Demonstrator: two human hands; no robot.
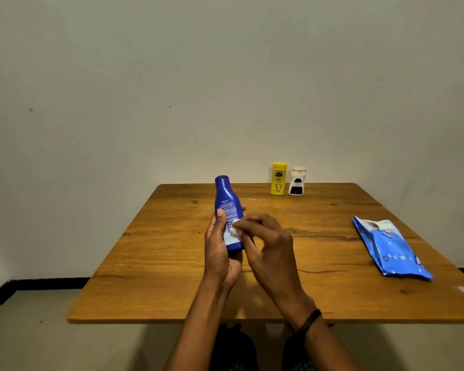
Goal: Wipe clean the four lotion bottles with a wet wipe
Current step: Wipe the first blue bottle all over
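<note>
Your left hand point(220, 253) is gripping the blue lotion bottle point(227, 210) upright above the wooden table point(172, 263), fingers curled round its lower half; your right hand point(268, 245) is pinching a small white wet wipe point(235, 229) against the bottle's label; a yellow bottle point(278, 179) and a white bottle point(297, 181) are standing side by side at the far edge; a blue wipes pack point(391, 249) is lying on the right.

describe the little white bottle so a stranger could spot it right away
Find the brown wooden table and look to its far edge by the wall, where two small bottles stand upright side by side. The white plastic bottle with the dark label is the right-hand one; its neighbour, the yellow plastic bottle, is taller and yellow.
</note>
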